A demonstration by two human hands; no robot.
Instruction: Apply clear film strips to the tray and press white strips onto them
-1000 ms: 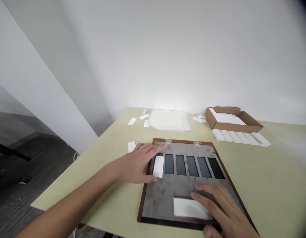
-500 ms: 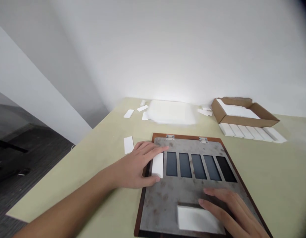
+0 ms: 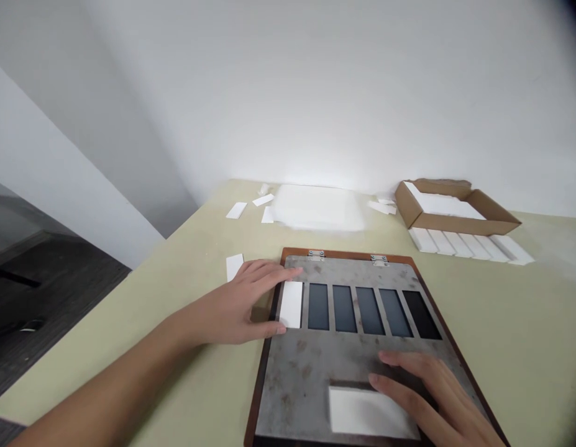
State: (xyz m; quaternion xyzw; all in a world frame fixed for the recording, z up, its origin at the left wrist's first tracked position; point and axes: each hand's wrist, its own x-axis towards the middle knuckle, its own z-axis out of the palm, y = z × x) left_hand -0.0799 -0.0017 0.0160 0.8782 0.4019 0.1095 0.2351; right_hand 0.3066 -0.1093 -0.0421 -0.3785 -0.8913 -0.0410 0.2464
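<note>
A grey metal plate [image 3: 310, 372] with a row of rectangular slots lies hinged on a brown board [image 3: 251, 403]. In the leftmost slot sits a white rectangular piece [image 3: 292, 304]. My left hand [image 3: 238, 304] is open beside it, thumb and forefinger apart near its two ends. The other slots, like the dark one [image 3: 422, 315] at the far right, hold no white piece. Lower on the plate lies a larger white block [image 3: 369, 411]. My right hand [image 3: 432, 394] is open over the block's right end, fingers stretched out and partly hiding it.
A cardboard box [image 3: 465, 222] with white material stands at the back right, with a row of white pieces [image 3: 458, 244] before it. A white sheet [image 3: 318, 208] lies near the wall. Loose white pieces [image 3: 236, 210] lie at the left, one partly behind my left hand.
The white piece now lies within the leftmost slot, and my left fingers have spread off its ends. My right hand stays almost still. The whole view has shifted slightly.
</note>
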